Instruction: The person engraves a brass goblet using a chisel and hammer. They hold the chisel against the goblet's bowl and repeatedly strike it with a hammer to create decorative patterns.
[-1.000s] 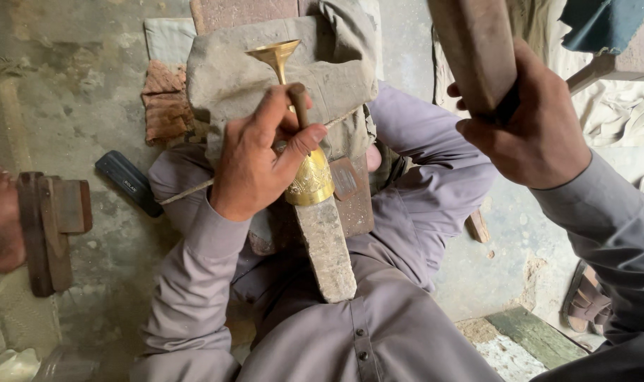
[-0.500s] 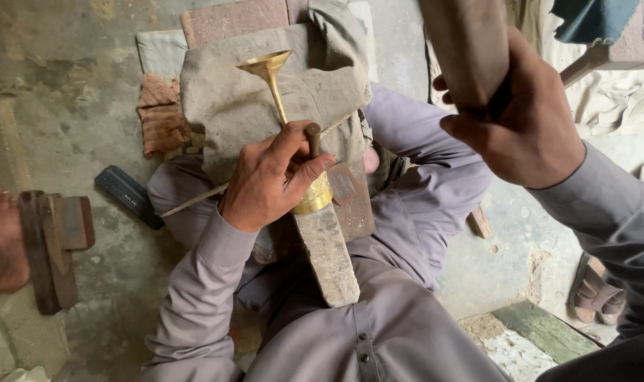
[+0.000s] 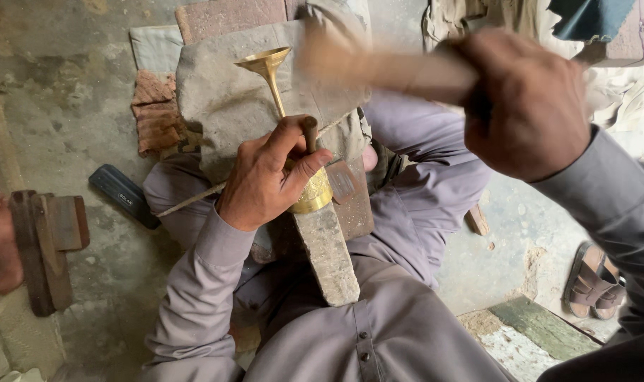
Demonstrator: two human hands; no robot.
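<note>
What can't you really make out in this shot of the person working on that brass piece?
- Wooden mallet: head view, motion blur smears its head; the right hand covers its handle.
- Brass goblet: the left hand hides most of its patterned lower part.
- Small punch: its tip is hidden behind the left hand's fingers.
- Sandal: partly hidden by the right sleeve.

Dark flat case (image 3: 124, 195) on the grey concrete floor (image 3: 74, 127), left of the knee; reddish bricks (image 3: 156, 113) stacked just above it, beside a folded pale cloth (image 3: 154, 47); wooden block (image 3: 47, 244) near the left edge; brown sandals (image 3: 595, 283) at lower right; greenish painted slab (image 3: 541, 329) near them; crumpled cloth (image 3: 591, 18) at top right.
</note>
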